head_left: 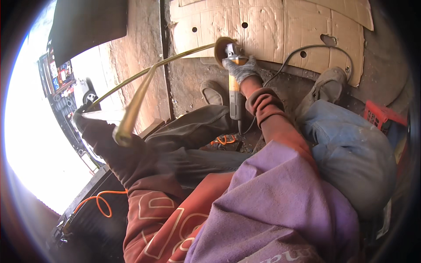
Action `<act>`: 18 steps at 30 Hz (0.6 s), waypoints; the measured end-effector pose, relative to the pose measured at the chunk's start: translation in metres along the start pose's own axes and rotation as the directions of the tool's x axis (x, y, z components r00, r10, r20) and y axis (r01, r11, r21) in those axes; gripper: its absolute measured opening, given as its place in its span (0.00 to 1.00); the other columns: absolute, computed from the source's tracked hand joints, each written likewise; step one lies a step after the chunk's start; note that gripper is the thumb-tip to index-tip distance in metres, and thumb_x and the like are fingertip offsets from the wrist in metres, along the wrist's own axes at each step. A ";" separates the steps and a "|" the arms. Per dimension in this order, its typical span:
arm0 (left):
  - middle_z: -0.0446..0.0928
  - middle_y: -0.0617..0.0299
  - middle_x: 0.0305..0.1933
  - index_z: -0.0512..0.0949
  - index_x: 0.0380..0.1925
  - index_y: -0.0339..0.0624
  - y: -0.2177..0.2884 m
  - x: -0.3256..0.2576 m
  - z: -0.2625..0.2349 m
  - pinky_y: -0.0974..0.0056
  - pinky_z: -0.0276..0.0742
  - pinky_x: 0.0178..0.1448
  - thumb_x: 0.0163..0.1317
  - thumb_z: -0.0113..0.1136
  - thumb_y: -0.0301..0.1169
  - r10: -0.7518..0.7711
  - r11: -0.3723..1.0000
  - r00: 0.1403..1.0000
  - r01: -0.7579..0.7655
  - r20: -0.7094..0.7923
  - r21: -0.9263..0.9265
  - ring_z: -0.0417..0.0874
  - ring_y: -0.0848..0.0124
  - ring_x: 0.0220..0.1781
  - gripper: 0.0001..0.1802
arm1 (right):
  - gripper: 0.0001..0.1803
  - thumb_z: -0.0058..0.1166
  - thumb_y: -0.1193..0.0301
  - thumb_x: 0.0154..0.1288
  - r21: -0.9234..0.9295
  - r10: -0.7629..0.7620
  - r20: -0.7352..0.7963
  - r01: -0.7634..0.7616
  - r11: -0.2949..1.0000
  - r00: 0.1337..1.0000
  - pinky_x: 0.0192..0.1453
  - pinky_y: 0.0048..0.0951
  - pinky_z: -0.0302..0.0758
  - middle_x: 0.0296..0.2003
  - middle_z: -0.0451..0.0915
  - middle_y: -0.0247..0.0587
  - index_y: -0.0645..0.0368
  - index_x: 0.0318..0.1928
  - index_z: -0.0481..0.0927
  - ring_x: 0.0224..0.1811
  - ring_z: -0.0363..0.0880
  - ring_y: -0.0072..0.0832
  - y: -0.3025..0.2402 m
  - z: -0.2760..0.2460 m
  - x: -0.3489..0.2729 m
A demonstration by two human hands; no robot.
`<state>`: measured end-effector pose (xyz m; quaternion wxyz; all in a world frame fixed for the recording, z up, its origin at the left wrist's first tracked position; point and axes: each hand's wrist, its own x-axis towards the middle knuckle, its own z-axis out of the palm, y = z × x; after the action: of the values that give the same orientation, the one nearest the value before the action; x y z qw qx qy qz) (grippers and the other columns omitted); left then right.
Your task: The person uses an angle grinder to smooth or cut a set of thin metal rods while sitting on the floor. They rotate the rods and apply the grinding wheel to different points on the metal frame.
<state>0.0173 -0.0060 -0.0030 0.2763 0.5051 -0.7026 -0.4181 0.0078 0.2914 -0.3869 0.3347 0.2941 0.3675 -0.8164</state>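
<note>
In my right hand (241,69), which wears a grey glove, is an angle grinder (235,101) with a yellow and dark grey body. My fingers wrap round its front end, below the round brownish disc (219,51). At the far left my left hand (80,115), dark and partly lost against the glare, closes on the end of a long brass-coloured metal strip (175,57). The strip's other end meets the disc's left edge; whether they touch I cannot tell. A second bar (133,107) branches off it toward me, its near end blurred.
Flattened cardboard (263,37) lies beyond the grinder. A dark power cord (289,55) loops to the right. My shoes (331,83) rest on the dirty floor. A red plastic crate (379,115) stands at right, and an orange hose or cable (97,198) curls at lower left.
</note>
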 end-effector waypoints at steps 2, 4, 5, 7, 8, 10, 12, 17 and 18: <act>0.77 0.43 0.43 0.72 0.41 0.22 -0.031 0.043 -0.050 0.62 0.82 0.48 0.58 0.49 0.21 0.429 0.828 0.873 -0.482 0.232 0.285 0.82 0.61 0.41 0.12 | 0.36 0.73 0.68 0.46 0.307 0.012 0.089 -0.038 0.951 0.996 0.40 0.35 0.79 0.43 0.76 0.44 0.53 0.52 0.62 0.39 0.77 0.28 0.006 0.000 0.012; 0.77 0.40 0.40 0.74 0.39 0.21 -0.029 0.058 -0.031 0.60 0.83 0.42 0.55 0.52 0.23 0.323 0.936 0.934 -0.339 0.152 0.093 0.82 0.59 0.35 0.14 | 0.36 0.72 0.68 0.47 -0.141 -0.051 -0.056 0.043 0.989 0.997 0.41 0.35 0.78 0.43 0.76 0.42 0.52 0.52 0.62 0.40 0.77 0.29 0.029 0.012 0.023; 0.78 0.37 0.38 0.75 0.38 0.19 -0.028 0.063 -0.027 0.58 0.84 0.36 0.52 0.55 0.24 0.193 0.976 0.979 -0.184 0.071 -0.113 0.82 0.58 0.29 0.16 | 0.36 0.72 0.68 0.47 -0.291 -0.084 -0.094 0.053 0.955 0.992 0.41 0.35 0.78 0.43 0.76 0.42 0.52 0.53 0.62 0.40 0.77 0.29 0.033 0.021 0.026; 0.76 0.35 0.42 0.72 0.43 0.18 -0.021 0.108 -0.074 0.59 0.83 0.35 0.53 0.54 0.25 0.159 0.986 0.957 -0.168 0.241 0.018 0.82 0.59 0.28 0.19 | 0.37 0.72 0.67 0.48 -0.397 -0.107 0.039 0.114 0.911 0.993 0.44 0.36 0.77 0.44 0.75 0.41 0.52 0.53 0.59 0.41 0.76 0.29 0.036 0.044 0.003; 0.74 0.34 0.45 0.69 0.47 0.18 -0.029 0.114 -0.078 0.60 0.83 0.35 0.54 0.54 0.25 0.102 0.994 0.958 -0.091 0.269 -0.055 0.82 0.59 0.28 0.21 | 0.37 0.72 0.67 0.48 -0.428 -0.105 0.075 0.127 0.895 0.992 0.44 0.36 0.77 0.45 0.75 0.41 0.52 0.53 0.59 0.42 0.76 0.29 0.031 0.045 -0.003; 0.70 0.31 0.51 0.64 0.54 0.18 -0.036 0.124 -0.077 0.62 0.84 0.35 0.56 0.52 0.24 -0.009 0.981 0.942 0.074 0.336 -0.181 0.81 0.59 0.28 0.27 | 0.40 0.72 0.66 0.48 -0.327 -0.007 0.022 0.014 0.945 1.000 0.46 0.36 0.77 0.46 0.75 0.42 0.52 0.55 0.57 0.43 0.76 0.30 -0.001 0.043 -0.018; 0.72 0.33 0.49 0.68 0.46 0.20 -0.039 0.125 -0.058 0.51 0.76 0.51 0.58 0.48 0.25 0.137 0.935 0.914 0.007 0.381 -0.353 0.78 0.48 0.42 0.19 | 0.44 0.72 0.64 0.47 -0.141 0.079 -0.119 -0.095 0.985 0.990 0.48 0.36 0.76 0.48 0.75 0.45 0.56 0.59 0.56 0.45 0.78 0.32 0.002 0.011 0.008; 0.74 0.35 0.46 0.71 0.38 0.23 0.003 0.147 -0.070 0.36 0.69 0.65 0.62 0.45 0.27 0.227 0.943 0.825 -0.054 0.517 -0.328 0.74 0.37 0.55 0.13 | 0.40 0.75 0.63 0.43 -0.278 -0.047 -0.092 0.019 0.960 0.995 0.42 0.35 0.78 0.44 0.78 0.45 0.60 0.52 0.63 0.40 0.79 0.29 -0.020 0.037 -0.020; 0.75 0.38 0.44 0.72 0.38 0.26 0.011 0.142 -0.046 0.38 0.71 0.64 0.63 0.50 0.27 0.266 0.949 0.792 -0.113 0.549 -0.296 0.76 0.43 0.53 0.11 | 0.39 0.75 0.64 0.42 -0.259 -0.072 -0.037 0.060 0.964 0.997 0.41 0.35 0.78 0.43 0.78 0.44 0.59 0.51 0.63 0.39 0.79 0.28 -0.016 0.044 -0.021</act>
<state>0.0012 -0.1517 0.0249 0.1495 0.2406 -0.7427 -0.6068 -0.0015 0.2716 -0.3409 0.3341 0.2545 0.4878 -0.7653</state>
